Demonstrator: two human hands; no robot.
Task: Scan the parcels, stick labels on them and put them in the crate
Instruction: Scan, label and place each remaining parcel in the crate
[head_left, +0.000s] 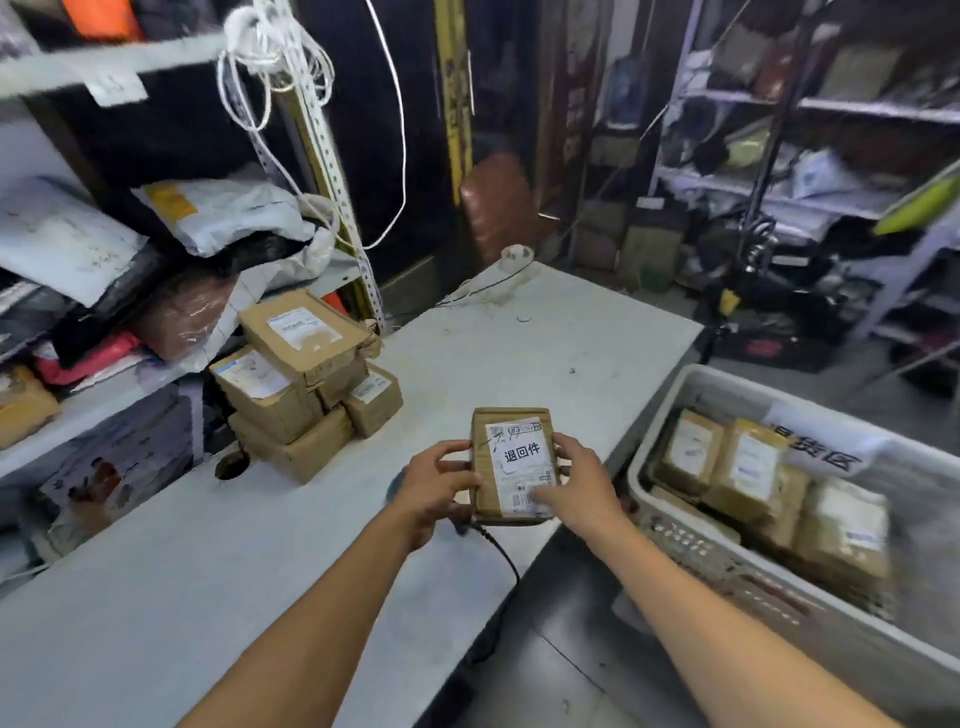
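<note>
The parcel (511, 465), label (521, 451) already stuck, is gripped at both sides by the left hand (434, 486) and right hand (579, 488), held level above the surface (545, 338); the crate (670, 499) is just right of the grip.

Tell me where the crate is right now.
In the head view, the crate sits low on the right, beside the table's right edge, just right of the right hand, with several parcels already inside.
</note>
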